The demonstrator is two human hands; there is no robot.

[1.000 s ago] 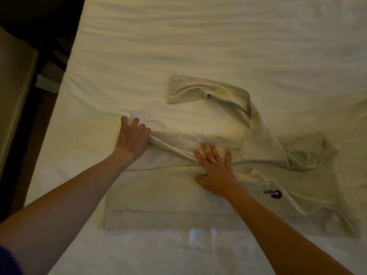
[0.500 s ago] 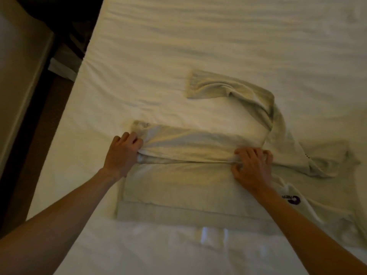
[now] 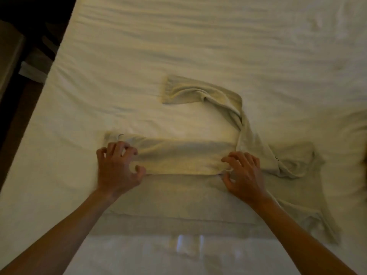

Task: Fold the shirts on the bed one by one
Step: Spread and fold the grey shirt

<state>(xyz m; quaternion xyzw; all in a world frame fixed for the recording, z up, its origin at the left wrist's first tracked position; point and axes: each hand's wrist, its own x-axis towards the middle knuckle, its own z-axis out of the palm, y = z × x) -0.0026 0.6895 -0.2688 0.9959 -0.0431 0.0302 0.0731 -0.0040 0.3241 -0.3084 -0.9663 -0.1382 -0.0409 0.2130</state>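
A pale beige long-sleeved shirt [image 3: 178, 197] lies flat on the white bed [image 3: 198, 36], its hem to the left and neck to the right. Its far side is turned over toward me as a long band [image 3: 178, 159]. My left hand [image 3: 117, 169] grips the band's left end with curled fingers. The band's right end is pinched by my right hand [image 3: 244, 175], thumb under the edge. One sleeve [image 3: 208, 94] bends away across the sheet beyond the band. The other sleeve [image 3: 317, 221] trails at the lower right.
The bed's left edge [image 3: 45, 108] runs diagonally, with dark floor [image 3: 17, 120] and a piece of furniture [image 3: 10, 54] beyond it. Wrinkled white sheet stretches behind and to the right of the shirt. A shiny patch [image 3: 188, 245] shows near the front edge.
My hands went from lying flat on the shirt to gripping its far edge. They have drawn that edge toward me, so the folded band is wider now.
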